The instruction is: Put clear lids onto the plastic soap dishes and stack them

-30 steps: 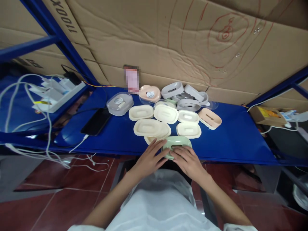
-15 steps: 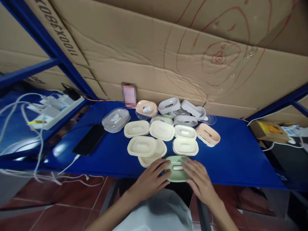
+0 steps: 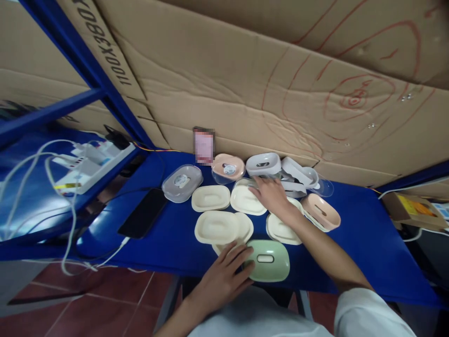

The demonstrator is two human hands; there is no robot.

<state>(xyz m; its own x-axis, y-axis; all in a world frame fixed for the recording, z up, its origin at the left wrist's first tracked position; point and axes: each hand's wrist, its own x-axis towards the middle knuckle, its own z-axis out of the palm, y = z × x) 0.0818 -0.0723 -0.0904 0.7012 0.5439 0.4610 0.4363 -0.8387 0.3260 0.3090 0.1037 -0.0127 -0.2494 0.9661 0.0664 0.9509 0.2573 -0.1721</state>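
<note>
in the head view, the green dish (image 3: 270, 270) lies near the front edge of the blue table (image 3: 343, 252). the left hand (image 3: 229, 272), fingers slightly apart, rests them against the green dish's left side. beyond the green dish, the right hand (image 3: 272, 196) is by a gray dish (image 3: 253, 166); whether it grips anything, i cannot tell. a cream tray (image 3: 216, 227) lies beyond and left of the green dish.

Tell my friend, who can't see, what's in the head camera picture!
A person's left hand touches a green dish near the front edge of a blue table. The right hand is stretched out among cream trays, just in front of a grey dish. A dark phone lies to the left.
</note>
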